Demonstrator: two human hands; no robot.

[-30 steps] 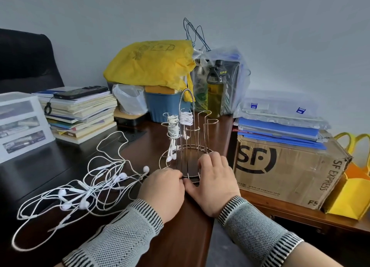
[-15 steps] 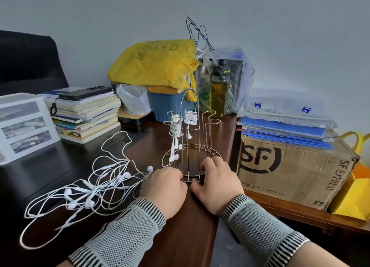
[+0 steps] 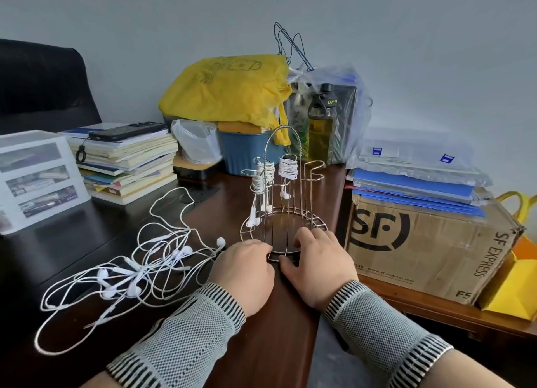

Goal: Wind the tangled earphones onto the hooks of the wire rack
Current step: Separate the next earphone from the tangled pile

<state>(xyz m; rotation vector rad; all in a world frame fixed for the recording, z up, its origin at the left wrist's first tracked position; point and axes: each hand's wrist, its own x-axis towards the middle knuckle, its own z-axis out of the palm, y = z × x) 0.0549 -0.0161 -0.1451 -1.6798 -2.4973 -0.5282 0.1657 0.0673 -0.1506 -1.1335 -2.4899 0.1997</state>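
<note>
The wire rack (image 3: 283,201) stands upright near the right edge of the dark desk (image 3: 72,242), with two white earphone bundles (image 3: 274,174) wound on its far-left hooks (buds dangling below). Both hands sit at its near base ring: the left hand (image 3: 242,271) has its fingers curled at the wire, and the right hand (image 3: 316,267) rests with fingers laid over the rim. The tangled earphones (image 3: 130,271) lie loose on the desk just left of the left hand. A cardboard box (image 3: 430,242) sits to the right.

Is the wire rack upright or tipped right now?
Upright: the wire rack stands with its ring base flat on the desk, posts vertical.
</note>
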